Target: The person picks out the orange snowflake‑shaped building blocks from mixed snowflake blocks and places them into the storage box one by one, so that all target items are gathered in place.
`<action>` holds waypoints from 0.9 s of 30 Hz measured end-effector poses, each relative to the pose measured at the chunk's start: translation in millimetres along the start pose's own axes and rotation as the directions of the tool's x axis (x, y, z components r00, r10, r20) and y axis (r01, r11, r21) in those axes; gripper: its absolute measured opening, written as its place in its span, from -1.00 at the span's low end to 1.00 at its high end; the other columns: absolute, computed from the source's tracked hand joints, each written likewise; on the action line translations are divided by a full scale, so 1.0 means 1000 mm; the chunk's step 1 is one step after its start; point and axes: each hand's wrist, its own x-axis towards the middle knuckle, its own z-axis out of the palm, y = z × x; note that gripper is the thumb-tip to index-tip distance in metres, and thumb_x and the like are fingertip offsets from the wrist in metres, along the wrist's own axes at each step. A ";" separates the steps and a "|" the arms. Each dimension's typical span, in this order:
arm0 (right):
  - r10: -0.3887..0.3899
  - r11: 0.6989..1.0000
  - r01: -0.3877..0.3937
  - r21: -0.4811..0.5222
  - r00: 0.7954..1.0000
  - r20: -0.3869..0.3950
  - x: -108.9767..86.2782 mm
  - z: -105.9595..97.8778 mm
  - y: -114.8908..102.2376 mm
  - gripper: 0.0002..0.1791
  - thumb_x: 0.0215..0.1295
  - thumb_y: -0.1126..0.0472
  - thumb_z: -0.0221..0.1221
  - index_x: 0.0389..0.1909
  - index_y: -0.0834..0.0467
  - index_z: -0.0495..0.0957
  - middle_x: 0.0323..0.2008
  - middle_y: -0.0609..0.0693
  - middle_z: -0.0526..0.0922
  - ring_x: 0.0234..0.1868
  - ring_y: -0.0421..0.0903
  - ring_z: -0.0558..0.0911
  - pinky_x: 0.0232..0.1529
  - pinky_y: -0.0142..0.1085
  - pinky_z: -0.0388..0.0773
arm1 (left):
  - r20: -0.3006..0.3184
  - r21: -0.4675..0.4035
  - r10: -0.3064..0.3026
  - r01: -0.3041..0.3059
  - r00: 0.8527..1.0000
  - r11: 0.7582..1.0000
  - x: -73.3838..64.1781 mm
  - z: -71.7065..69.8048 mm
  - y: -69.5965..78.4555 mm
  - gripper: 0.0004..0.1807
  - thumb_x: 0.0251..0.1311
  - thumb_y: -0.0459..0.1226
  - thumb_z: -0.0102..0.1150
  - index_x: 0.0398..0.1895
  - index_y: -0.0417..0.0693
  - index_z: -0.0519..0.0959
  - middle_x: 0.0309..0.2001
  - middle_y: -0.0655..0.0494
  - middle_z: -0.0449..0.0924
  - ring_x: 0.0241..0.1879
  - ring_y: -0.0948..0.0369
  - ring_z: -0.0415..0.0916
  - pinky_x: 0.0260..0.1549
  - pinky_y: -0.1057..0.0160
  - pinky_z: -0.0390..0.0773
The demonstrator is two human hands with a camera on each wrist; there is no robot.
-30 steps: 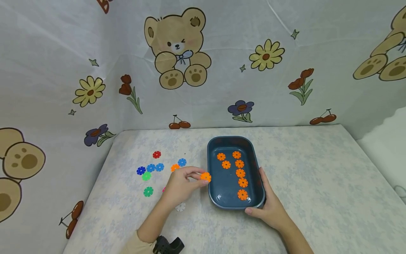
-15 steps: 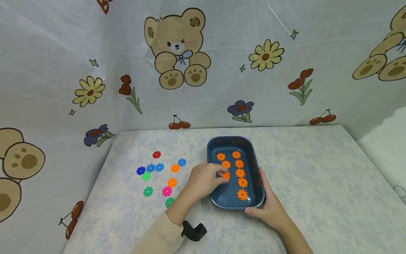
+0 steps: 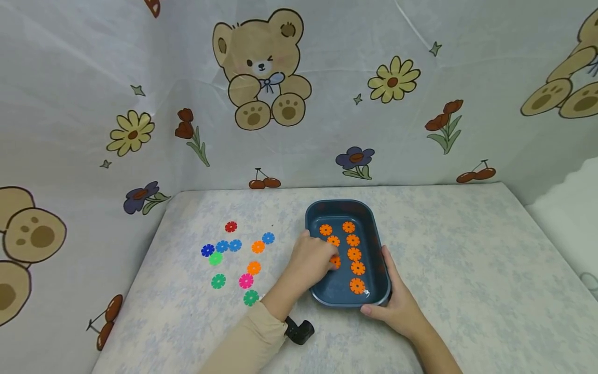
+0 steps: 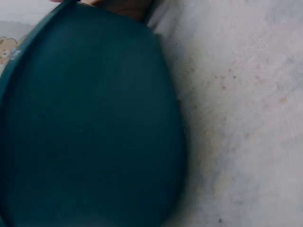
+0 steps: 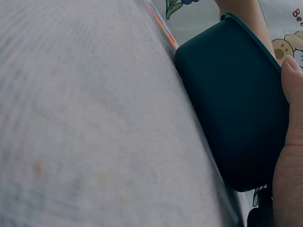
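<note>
In the head view a dark blue tray [image 3: 324,293] holds several orange notched plastic discs [image 3: 354,254], lying in two rows. My left hand [image 3: 312,258] reaches over the tray's left rim. Its curled fingers are at an orange disc [image 3: 336,262] low in the left row, partly covering it. My right hand [image 3: 397,306] grips the tray's lower right corner, thumb at the near rim and fingers along the right side. The right wrist view shows that thumb [image 5: 292,80] at the rim, beside the tray's outer wall [image 5: 232,104]. Only the tray's wall [image 4: 94,118] fills most of the left wrist view.
Left of the tray lie loose discs: a red one [image 3: 231,227], several blue ones [image 3: 221,246], green ones [image 3: 218,281], a pink one [image 3: 246,281] and two orange ones [image 3: 254,268]. A printed cloth [image 3: 317,145] hangs behind the table [image 3: 467,259].
My left hand has carried an orange disc from the tray's left rim down into the left row inside. The right hand and the tray have stayed in place.
</note>
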 end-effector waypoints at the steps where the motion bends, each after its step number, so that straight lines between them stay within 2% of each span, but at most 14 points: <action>1: 0.001 1.000 -0.001 -0.003 1.000 -0.001 0.000 0.000 0.000 0.49 -0.15 0.27 0.56 0.58 -0.24 -0.38 0.61 -0.09 -0.24 0.50 -0.47 -0.05 0.23 -0.78 0.00 | 0.001 0.017 -0.011 0.011 1.000 1.000 0.001 0.001 0.001 -0.77 0.01 0.10 0.42 -0.31 0.30 0.78 -0.35 0.38 0.76 -0.43 0.35 0.60 -0.25 0.23 0.25; 6: 0.003 1.000 -0.003 -0.003 1.000 -0.003 0.000 0.000 0.000 0.49 -0.14 0.27 0.55 0.58 -0.24 -0.38 0.61 -0.08 -0.24 0.50 -0.48 -0.06 0.23 -0.79 -0.01 | -0.022 0.133 -0.056 0.058 0.998 0.989 0.005 0.004 0.008 -0.83 -0.01 0.07 0.44 -0.40 0.30 0.77 -0.48 0.36 0.74 -0.50 0.34 0.58 -0.11 0.11 0.40; 11: -0.005 1.000 0.005 0.006 1.000 -0.005 0.000 0.001 0.000 0.49 -0.15 0.28 0.55 0.58 -0.23 -0.37 0.61 -0.07 -0.23 0.50 -0.49 -0.05 0.24 -0.79 -0.01 | -0.042 0.197 -0.072 0.079 0.997 0.977 0.006 0.006 0.009 -0.86 -0.01 0.04 0.45 -0.48 0.28 0.76 -0.51 0.33 0.71 -0.53 0.33 0.53 -0.24 0.18 0.35; 14: -0.006 1.000 0.006 0.007 1.000 -0.005 0.001 0.001 0.000 0.49 -0.16 0.28 0.56 0.59 -0.23 -0.37 0.61 -0.08 -0.23 0.50 -0.50 -0.05 0.24 -0.79 -0.01 | -0.069 0.135 -0.071 0.080 0.995 0.988 0.003 0.005 0.007 -0.86 0.05 0.03 0.43 -0.41 0.26 0.77 -0.42 0.34 0.72 -0.44 0.34 0.56 -0.30 0.24 0.32; 16: -0.009 1.000 0.009 0.005 1.000 -0.002 0.001 0.001 0.000 0.49 -0.16 0.28 0.56 0.59 -0.19 -0.37 0.61 -0.07 -0.23 0.50 -0.49 -0.05 0.24 -0.78 0.00 | -0.124 0.055 -0.077 0.084 0.989 0.995 -0.002 0.002 0.004 -0.84 0.10 0.02 0.41 -0.32 0.26 0.76 -0.32 0.34 0.73 -0.35 0.35 0.59 -0.34 0.29 0.30; 19: -0.004 1.000 0.004 -0.003 1.000 -0.002 0.001 0.001 0.000 0.50 -0.16 0.27 0.56 0.59 -0.19 -0.37 0.61 -0.07 -0.23 0.50 -0.47 -0.05 0.24 -0.78 -0.01 | -0.227 -0.107 -0.117 0.095 0.967 0.990 -0.015 -0.008 -0.005 -0.79 0.17 0.00 0.36 -0.17 0.23 0.74 -0.18 0.31 0.72 -0.25 0.33 0.62 -0.40 0.31 0.29; 22: 0.009 1.000 -0.009 -0.017 1.000 -0.007 0.001 0.000 -0.001 0.50 -0.17 0.25 0.57 0.59 -0.23 -0.37 0.61 -0.06 -0.23 0.51 -0.44 -0.06 0.23 -0.79 -0.03 | -0.290 -0.223 -0.215 0.152 0.933 0.963 -0.030 -0.020 -0.023 -0.81 0.20 -0.08 0.36 -0.12 0.19 0.72 -0.15 0.25 0.72 -0.30 0.28 0.64 -0.41 0.34 0.41; 24: 0.019 0.999 -0.020 -0.027 1.000 -0.009 0.001 0.000 -0.001 0.50 -0.17 0.24 0.57 0.58 -0.26 -0.38 0.62 -0.06 -0.24 0.52 -0.42 -0.07 0.22 -0.79 -0.05 | -0.284 -0.280 -0.296 0.217 0.912 0.935 -0.041 -0.024 -0.041 -0.80 0.22 -0.15 0.35 -0.09 0.15 0.72 -0.14 0.20 0.72 -0.34 0.24 0.65 -0.42 0.31 0.49; 27: 0.025 0.999 -0.025 -0.039 1.000 -0.008 0.000 -0.001 -0.001 0.50 -0.17 0.23 0.57 0.58 -0.27 -0.38 0.62 -0.04 -0.24 0.53 -0.39 -0.08 0.21 -0.79 -0.05 | -0.202 -0.323 -0.424 0.349 0.883 0.880 -0.056 -0.020 -0.074 -0.72 0.21 -0.19 0.36 0.00 0.10 0.68 -0.10 0.12 0.70 -0.35 0.17 0.66 -0.51 0.29 0.53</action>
